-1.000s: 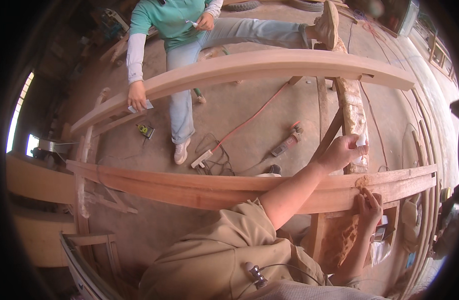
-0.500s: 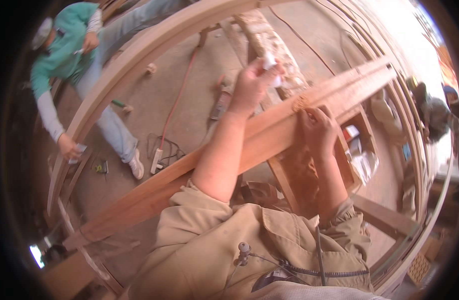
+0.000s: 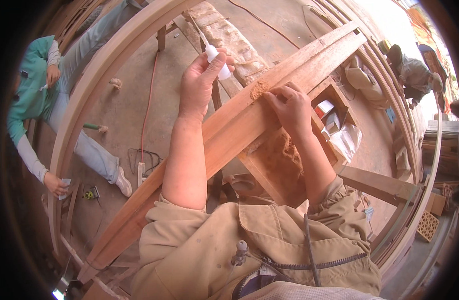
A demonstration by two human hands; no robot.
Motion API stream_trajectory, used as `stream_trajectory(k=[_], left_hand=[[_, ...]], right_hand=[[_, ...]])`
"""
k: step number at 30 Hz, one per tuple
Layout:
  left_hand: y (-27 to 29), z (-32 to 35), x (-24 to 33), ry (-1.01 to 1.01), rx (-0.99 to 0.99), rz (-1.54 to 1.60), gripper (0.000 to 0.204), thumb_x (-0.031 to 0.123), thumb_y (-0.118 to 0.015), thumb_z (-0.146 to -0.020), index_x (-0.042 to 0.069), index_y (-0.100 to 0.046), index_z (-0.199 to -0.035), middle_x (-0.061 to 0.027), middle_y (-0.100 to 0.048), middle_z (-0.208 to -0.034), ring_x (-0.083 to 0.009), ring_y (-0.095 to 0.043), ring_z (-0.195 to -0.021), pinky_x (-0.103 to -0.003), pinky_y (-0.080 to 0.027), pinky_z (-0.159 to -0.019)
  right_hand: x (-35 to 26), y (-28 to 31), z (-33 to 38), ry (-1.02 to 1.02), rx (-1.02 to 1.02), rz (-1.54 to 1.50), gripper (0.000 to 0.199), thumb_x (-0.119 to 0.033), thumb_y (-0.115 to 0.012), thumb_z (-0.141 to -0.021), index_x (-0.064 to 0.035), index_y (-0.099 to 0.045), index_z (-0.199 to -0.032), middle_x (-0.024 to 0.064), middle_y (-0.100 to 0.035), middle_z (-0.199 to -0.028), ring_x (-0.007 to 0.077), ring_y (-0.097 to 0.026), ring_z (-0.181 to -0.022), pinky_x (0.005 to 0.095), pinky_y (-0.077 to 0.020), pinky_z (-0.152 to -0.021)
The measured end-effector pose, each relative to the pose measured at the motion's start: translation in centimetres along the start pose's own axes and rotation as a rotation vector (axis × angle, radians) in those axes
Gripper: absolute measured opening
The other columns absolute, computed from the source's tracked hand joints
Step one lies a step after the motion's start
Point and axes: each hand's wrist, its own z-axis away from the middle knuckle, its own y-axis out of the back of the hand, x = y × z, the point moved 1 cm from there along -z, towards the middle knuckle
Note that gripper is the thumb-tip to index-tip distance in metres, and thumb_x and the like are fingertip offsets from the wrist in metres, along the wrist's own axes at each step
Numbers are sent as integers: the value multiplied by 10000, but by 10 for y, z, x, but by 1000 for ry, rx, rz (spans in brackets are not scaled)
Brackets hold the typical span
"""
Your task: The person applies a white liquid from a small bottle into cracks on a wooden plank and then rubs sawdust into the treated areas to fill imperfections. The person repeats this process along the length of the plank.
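While left hand [image 3: 199,82] grips small white bottle [image 3: 215,59], right hand [image 3: 289,102] presses sawdust patch [image 3: 258,90]

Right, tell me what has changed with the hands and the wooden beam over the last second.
The left hand came up off the wooden beam, holding the small white bottle higher. The right hand slid up from below the beam, its fingers now pressing the sawdust patch. The bottle stayed gripped throughout, and the co-worker in the teal top kept a hand on the outer curved frame.
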Motion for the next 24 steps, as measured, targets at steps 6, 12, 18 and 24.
stream_trajectory(k=[6, 12, 18, 24], left_hand=[[-2, 0, 4, 27, 11, 62, 332, 252, -641, -853, -5, -580, -1054, -72, -634, -885, -127, -582, -801, -252, -442, -781], [-3, -1, 2, 21, 10, 41, 340, 268, -629, -861, -3, -578, -1059, -75, -635, -891, -137, -590, -789, -261, -452, -770], [-2, -1, 2, 30, 20, 30, 331, 274, -632, -858, 6, -582, -1047, -79, -635, -892, -141, -594, -802, -263, -456, -772], [-3, 1, 3, 41, 20, 20, 331, 274, -633, -857, 6, -580, -1043, -78, -636, -889, -134, -592, -798, -256, -460, -764]], right_hand=[[3, 9, -15, -133, -141, -110, 197, -204, -728, -712, -24, -698, -785, 86, -617, -727, 182, -602, -639, 292, -474, -598], [-8, 17, -25, -310, -280, -84, 226, -191, -721, -740, 16, -690, -825, 59, -633, -778, 113, -591, -679, 251, -466, -622], [9, 23, -14, -152, -231, -177, 193, -154, -713, -746, -44, -699, -905, 46, -619, -834, 115, -586, -716, 259, -474, -628], [2, 13, 14, -26, -61, -53, 200, -152, -730, -714, -116, -712, -910, 49, -584, -785, 177, -592, -648, 300, -481, -603]])
